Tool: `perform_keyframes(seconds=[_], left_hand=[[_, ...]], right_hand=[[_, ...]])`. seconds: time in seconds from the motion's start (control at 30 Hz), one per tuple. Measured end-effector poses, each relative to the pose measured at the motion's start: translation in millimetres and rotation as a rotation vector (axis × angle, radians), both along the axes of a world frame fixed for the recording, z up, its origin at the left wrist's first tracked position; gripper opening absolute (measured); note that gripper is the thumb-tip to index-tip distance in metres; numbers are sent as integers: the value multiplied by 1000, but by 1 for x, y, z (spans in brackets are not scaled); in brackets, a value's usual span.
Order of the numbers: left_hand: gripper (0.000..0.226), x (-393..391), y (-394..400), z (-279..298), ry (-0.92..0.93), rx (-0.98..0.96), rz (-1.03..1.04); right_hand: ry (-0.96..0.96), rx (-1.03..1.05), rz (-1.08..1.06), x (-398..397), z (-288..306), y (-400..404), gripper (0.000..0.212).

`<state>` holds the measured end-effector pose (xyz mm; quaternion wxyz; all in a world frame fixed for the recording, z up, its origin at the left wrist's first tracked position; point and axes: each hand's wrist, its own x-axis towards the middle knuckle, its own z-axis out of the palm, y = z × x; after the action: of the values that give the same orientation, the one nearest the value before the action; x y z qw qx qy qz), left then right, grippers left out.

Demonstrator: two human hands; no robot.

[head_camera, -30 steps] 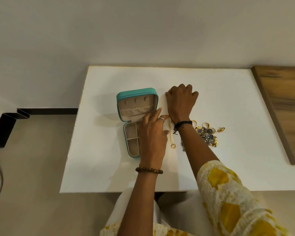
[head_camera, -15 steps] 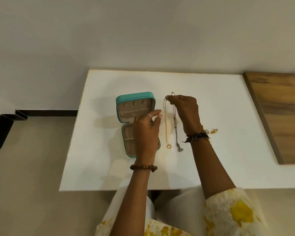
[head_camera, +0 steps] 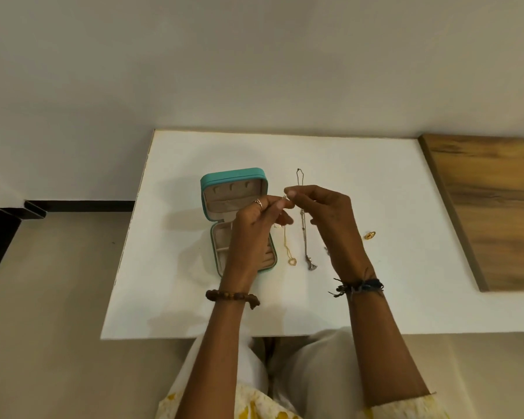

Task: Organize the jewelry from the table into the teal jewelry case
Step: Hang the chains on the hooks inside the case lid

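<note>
Both hands up over the white table (head_camera: 375, 182), just right of the open teal case (head_camera: 235, 180). Left hand (head_camera: 254, 234) and right hand (head_camera: 330, 225) meet fingertip to fingertip, each pinching the top end of the gold chain (head_camera: 288, 249), probably at the clasp; too small to tell. The chain hangs down from the pinch, its ring pendant low beside the case's right edge. Just right of that lies the dark chain (head_camera: 303, 231), stretched out on the table with its pendant at the near end; it passes behind the right hand's fingers, can't say whether they touch it. Case is open, lid standing up at the far side with three hooks inside, none with anything on them. Tray compartments look bare where visible, but the left hand hides part of the tray. One small gold piece (head_camera: 369, 235) sits further right of the case, well apart from it. My read: early in the job, nothing stowed that I can see. Left to do: gold chain in, dark chain in, gold piece in, plus whatever the right arm may be covering.
</note>
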<state>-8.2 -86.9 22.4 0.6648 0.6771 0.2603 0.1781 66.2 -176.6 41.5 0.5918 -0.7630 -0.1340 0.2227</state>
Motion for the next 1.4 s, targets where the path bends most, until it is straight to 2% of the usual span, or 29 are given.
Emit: perform_keyframes(seconds=[0.13, 0.23, 0.33, 0.4, 0.47, 0.7, 0.77, 0.87, 0.93, 1.03, 1.2, 1.33, 1.4], left_hand=[[19, -1, 6, 0, 6, 15, -55], [23, -2, 7, 2, -1, 15, -30], [24, -3, 8, 6, -10, -14, -26], [26, -3, 8, 6, -13, -48, -30], [29, -3, 9, 5, -24, -118, -35], [48, 0, 13, 1, -178, -386, -45], [39, 1, 15, -1, -250, -452, -2], [13, 1, 19, -2, -353, -541, 53], [20, 1, 23, -5, -419, -601, 80], [42, 0, 29, -12, -461, -718, 137], [38, -1, 29, -15, -493, -799, 140], [40, -3, 27, -13, -385, -778, 172], [26, -2, 25, -11, -314, -734, 185]], right_hand=[[131, -2, 207, 3, 5, -2, 25], [196, -5, 212, 5, 14, 0, 26], [149, -102, 208, 8, 23, 1, 22], [39, -208, 253, 11, 30, -2, 18], [-37, -223, 262, 13, 38, -5, 16], [107, 306, -61, 20, 50, -10, 22], [209, 444, -199, 23, 45, -11, 25], [389, 658, -406, 27, 35, -14, 22], [466, 731, -492, 29, 26, -16, 20], [460, 639, -493, 29, 13, -18, 19], [444, 507, -429, 26, 8, -14, 18], [137, 165, -181, 23, 11, -13, 19], [15, -3, 25, 20, 15, -10, 20]])
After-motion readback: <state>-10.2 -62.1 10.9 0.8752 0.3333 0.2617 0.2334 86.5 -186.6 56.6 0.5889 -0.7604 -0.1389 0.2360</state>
